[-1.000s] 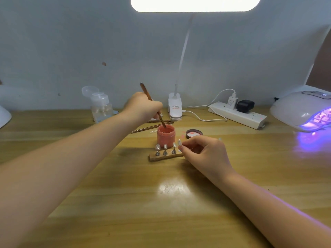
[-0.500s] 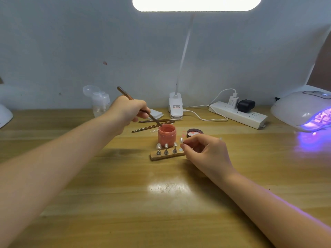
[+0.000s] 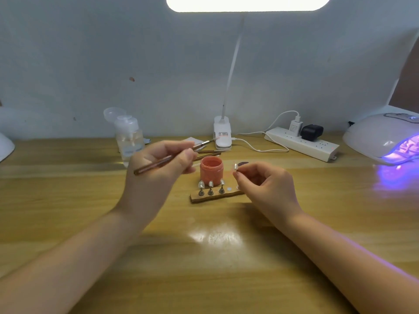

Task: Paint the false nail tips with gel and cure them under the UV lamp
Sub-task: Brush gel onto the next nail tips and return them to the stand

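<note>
Above the open gel pot (image 3: pixel 211 167), your left hand (image 3: pixel 163 168) grips the brush (image 3: pixel 169 157); your right hand (image 3: pixel 264 183) pinches one nail tip (image 3: pixel 235 166). A loose pinch could smear gel onto your fingertips.

Grey wall (image 3: pixel 90 53), wooden table (image 3: pixel 204 268) (glossy), bright lamp (image 3: pixel 247 3)

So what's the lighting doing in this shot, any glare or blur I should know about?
Head view: the desk lamp head is blown out white at the top edge; its glare shows as a bright patch on the wooden table; the UV lamp spills purple light onto the table at right; the wide lens bows the table edge; the left hand and brush look slightly soft.
</note>
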Motion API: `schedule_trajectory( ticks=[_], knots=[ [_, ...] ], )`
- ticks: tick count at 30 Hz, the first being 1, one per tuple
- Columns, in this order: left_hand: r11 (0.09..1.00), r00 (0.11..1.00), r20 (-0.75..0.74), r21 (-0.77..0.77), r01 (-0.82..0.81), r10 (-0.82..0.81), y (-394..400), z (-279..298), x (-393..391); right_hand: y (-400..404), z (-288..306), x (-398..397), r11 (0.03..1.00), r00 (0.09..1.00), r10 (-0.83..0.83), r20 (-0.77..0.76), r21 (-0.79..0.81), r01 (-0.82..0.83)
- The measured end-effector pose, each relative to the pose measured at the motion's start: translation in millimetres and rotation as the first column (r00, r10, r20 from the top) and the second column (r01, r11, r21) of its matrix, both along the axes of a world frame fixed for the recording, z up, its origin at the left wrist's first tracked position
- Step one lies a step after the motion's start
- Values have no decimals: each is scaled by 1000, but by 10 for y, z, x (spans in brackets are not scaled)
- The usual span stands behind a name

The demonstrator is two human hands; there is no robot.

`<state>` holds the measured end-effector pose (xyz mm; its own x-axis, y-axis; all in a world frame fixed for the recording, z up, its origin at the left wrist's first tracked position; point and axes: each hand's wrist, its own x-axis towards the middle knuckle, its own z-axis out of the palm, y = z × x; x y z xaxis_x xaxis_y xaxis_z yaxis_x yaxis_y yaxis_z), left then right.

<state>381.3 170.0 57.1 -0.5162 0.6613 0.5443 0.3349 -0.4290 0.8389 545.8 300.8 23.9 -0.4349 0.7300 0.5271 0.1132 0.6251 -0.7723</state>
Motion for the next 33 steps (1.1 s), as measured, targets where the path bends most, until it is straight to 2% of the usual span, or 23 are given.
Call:
schedule_trajectory(
  ticks=[6,11,15,21,22,23,24,26,28,29,31,33],
  knots=[
    [999,959,-283,24,-21,27,-190,-24,231,11,161,8,999,989,42,-140,5,-41],
    [999,940,-340,-24,-31,21,-205,-53,291,10,221,31,997,987,62,-148,58,-54],
    [1000,907,-422,6,-17,18,-189,-48,307,-4,223,33,994,988,79,-131,79,-69],
    [997,903,-428,-43,-70,45,-277,70,465,-36,227,19,988,985,108,-131,127,-92],
    [994,922,-386,-110,-14,-30,-256,129,493,-36,226,20,987,985,108,-131,130,-91],
    [966,902,-372,-215,143,-217,-315,102,486,-32,226,21,987,986,106,-132,131,-89],
    [949,890,-382,-282,144,-249,-334,121,489,-29,224,25,987,986,104,-133,133,-87],
    [966,924,-343,-241,88,-170,-375,180,524,-22,225,32,987,985,105,-136,134,-87],
    [982,911,-399,-185,30,-103,-303,93,530,-20,222,31,987,984,111,-137,130,-93],
    [995,956,-291,-102,13,-43,-294,121,548,-20,220,28,987,984,114,-137,128,-96],
    [993,904,-420,-31,-110,87,-284,50,486,-24,218,18,986,984,119,-136,131,-101],
    [993,886,-455,-40,-115,85,-274,-12,401,-25,217,14,985,983,123,-134,141,-103]
  ],
)
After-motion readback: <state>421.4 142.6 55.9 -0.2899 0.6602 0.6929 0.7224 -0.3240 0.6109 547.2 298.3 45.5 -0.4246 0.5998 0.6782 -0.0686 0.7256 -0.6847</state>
